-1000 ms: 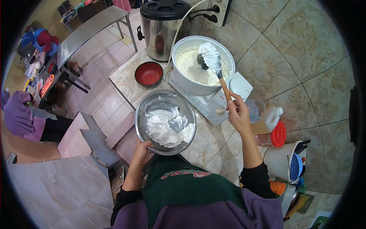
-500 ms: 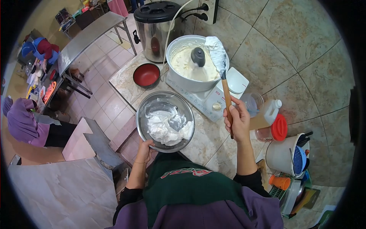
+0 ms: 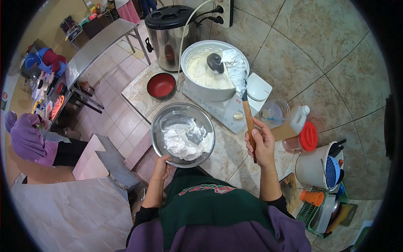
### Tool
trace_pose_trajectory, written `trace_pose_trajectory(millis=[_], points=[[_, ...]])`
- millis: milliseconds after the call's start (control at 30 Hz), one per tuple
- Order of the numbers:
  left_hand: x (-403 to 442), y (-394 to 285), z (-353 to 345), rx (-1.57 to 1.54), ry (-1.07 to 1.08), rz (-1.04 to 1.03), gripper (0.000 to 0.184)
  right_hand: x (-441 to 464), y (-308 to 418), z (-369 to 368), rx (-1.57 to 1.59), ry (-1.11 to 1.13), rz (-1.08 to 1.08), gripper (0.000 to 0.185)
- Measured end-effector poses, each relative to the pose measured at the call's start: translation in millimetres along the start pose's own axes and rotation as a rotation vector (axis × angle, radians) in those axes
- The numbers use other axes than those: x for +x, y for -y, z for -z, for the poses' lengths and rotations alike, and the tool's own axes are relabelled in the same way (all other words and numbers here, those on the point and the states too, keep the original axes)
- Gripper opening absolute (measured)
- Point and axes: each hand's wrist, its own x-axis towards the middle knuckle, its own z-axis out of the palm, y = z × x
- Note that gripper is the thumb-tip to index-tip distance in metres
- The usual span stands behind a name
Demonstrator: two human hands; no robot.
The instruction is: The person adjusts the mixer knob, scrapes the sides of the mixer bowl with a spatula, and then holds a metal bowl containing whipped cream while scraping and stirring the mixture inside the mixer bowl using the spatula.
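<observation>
Right hand (image 3: pixel 263 145) wraps spatula (image 3: pixel 248 122), loaded blade over white pot (image 3: pixel 210 93). Left hand (image 3: pixel 160 168) pinches rim of steel bowl (image 3: pixel 158 126), nearer wearer than pot. Risks: tilted blade drips cream beside pot; one-sided grip tips bowl.

On the counter (image 3: pixel 228 161): mixing pot (image 3: pixel 215 93) on its machine base (image 3: pixel 218 110), urn (image 3: pixel 166 46) behind and left of it, small bowl (image 3: pixel 161 85) before the urn, jug (image 3: pixel 295 122) and lidded jar (image 3: pixel 303 140) to the base's right.
</observation>
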Motion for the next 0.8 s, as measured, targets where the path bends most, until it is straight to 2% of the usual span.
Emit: trace_pose_trajectory(millis=[467, 667, 800], points=[[16, 1, 8, -0.008, 0.019, 0.078, 0.031, 14, 7, -7, -0.082, -0.049, 0.027, 0.034], [33, 19, 21, -0.097, -0.008, 0.145, 0.038, 17, 9, -8, -0.099, -0.054, 0.035, 0.034], [24, 9, 8, -0.071, 0.034, 0.113, 0.041, 18, 10, -5, -0.094, -0.039, 0.058, 0.034]])
